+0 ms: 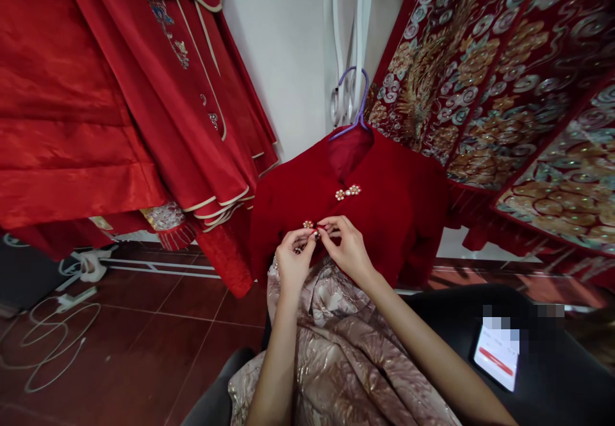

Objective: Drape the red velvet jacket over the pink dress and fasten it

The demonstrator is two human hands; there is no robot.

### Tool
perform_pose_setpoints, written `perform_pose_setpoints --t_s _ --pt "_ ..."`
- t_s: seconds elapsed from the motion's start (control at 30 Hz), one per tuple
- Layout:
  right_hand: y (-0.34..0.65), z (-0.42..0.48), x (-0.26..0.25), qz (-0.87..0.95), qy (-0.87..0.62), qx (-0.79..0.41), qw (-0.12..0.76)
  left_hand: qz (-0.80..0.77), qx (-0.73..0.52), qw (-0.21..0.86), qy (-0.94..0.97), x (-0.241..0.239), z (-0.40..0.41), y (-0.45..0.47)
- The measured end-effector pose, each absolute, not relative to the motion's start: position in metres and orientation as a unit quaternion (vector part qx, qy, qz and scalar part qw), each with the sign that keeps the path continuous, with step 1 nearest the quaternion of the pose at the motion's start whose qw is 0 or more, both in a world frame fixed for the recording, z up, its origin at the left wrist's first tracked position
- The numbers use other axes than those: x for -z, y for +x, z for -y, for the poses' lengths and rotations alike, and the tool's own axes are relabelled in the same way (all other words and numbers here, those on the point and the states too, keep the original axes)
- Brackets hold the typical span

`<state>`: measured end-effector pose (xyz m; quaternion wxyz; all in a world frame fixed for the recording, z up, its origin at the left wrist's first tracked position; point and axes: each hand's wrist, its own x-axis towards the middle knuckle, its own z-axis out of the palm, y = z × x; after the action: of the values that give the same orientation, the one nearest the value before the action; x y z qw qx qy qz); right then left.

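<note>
Pinches at the lower flower clasp [308,224] with the left hand [294,261], thumb drawn in against the index finger; closes on the same clasp with the right hand [350,250], thumb and fingertips right beside those of the left. Cannot tell the exact piece between the fingertips, too small and partly covered. Directly behind both hands, the deep red jacket [384,221], with the clasp on its front. Just below both hands, creased patterned fabric [346,349] in dusky pink with a metallic sheen. A little beyond the right hand's fingertips, up the jacket's front, the upper flower clasp [348,192], gold and white. Farther beyond the hands, at the jacket's neck, a purple hanger [360,116]. Right of the right hand and lower, a lit phone [497,357] on a dark surface [446,323]. Well left of the left hand, plain red garments [144,93] with pale piping; low on that side, a white plastic block [79,299] on the tiled floor [187,323]. Beyond the right hand, toward the right, embroidered garments [480,61] in gold and silver. Farthest beyond both hands, a pale wall [288,61].
</note>
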<state>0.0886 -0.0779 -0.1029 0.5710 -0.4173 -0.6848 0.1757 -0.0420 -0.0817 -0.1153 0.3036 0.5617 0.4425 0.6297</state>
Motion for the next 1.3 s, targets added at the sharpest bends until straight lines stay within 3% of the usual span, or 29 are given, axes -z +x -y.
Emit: perform_pose_setpoints --t_s 0.2,0.37,0.57,0.87,1.3 --pt "0.102 0.091 0.104 0.692 -0.411 -0.219 0.552 -0.430 -0.595 0.316 0.601 0.122 0.086 -0.049" --pt "0.131 0.108 0.126 0.676 -0.484 -0.206 0.515 -0.493 -0.562 0.287 0.599 0.155 0.097 -0.056" --pt "0.134 0.108 0.155 0.641 -0.514 -0.330 0.465 -0.533 -0.578 0.295 0.543 0.193 0.112 -0.047" --pt "0.130 0.109 0.159 0.629 -0.480 -0.400 0.462 -0.532 -0.469 0.237 0.664 0.177 0.127 -0.037" --pt "0.130 0.108 0.158 0.631 -0.496 -0.378 0.461 -0.596 -0.574 0.249 0.503 0.180 0.126 -0.043"
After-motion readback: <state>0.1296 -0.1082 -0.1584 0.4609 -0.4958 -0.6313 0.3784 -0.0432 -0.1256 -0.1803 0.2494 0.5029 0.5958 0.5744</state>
